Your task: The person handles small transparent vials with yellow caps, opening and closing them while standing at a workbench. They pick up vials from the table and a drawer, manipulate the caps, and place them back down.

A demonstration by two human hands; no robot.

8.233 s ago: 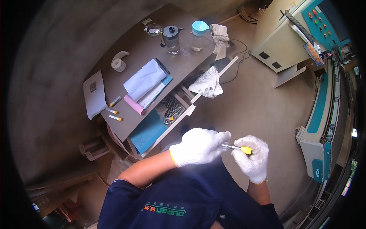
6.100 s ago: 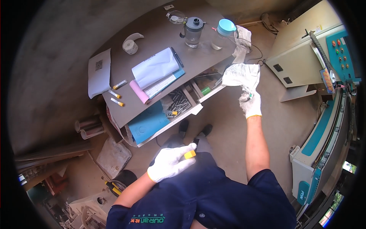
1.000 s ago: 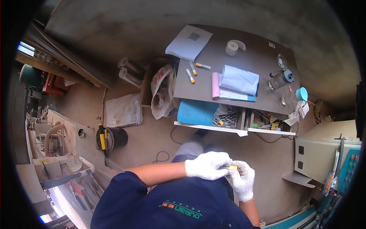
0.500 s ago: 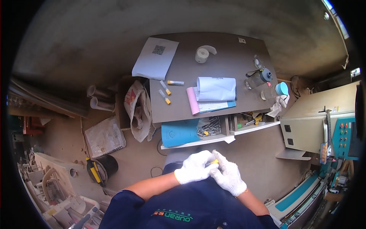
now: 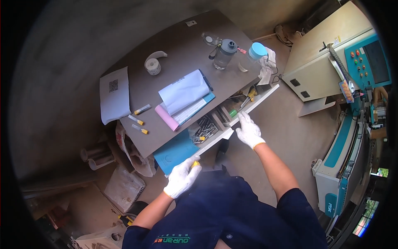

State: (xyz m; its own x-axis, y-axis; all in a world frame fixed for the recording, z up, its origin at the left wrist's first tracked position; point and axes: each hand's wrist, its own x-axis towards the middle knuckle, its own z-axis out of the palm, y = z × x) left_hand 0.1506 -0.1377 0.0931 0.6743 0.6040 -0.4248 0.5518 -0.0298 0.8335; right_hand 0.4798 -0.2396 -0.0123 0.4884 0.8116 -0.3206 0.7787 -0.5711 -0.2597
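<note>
My left hand (image 5: 181,177), in a white work glove, is closed around a small yellow-capped tube; only its yellow cap (image 5: 195,164) shows. It is beside the front of the left drawer (image 5: 213,142), which holds many metal bits (image 5: 206,128) and a blue folder (image 5: 176,151). My right hand (image 5: 249,132), also gloved, reaches to the front edge of the right drawer (image 5: 265,99), fingers stretched out and nothing seen in them; whether they touch the edge I cannot tell. Three similar clear tubes with yellow caps (image 5: 136,120) lie on the brown desk (image 5: 124,56).
On the desk are a clipboard with papers (image 5: 186,92), a paper roll (image 5: 152,66), a printed sheet (image 5: 115,95) and two bottles (image 5: 226,54). A pale cabinet (image 5: 319,58) and a machine with a teal control panel (image 5: 369,62) stand at right. Sacks (image 5: 141,159) sit at left.
My hands, together around the yellow-capped piece before, are now apart. The left keeps it; the right has moved out to the right drawer. The view has turned toward the right.
</note>
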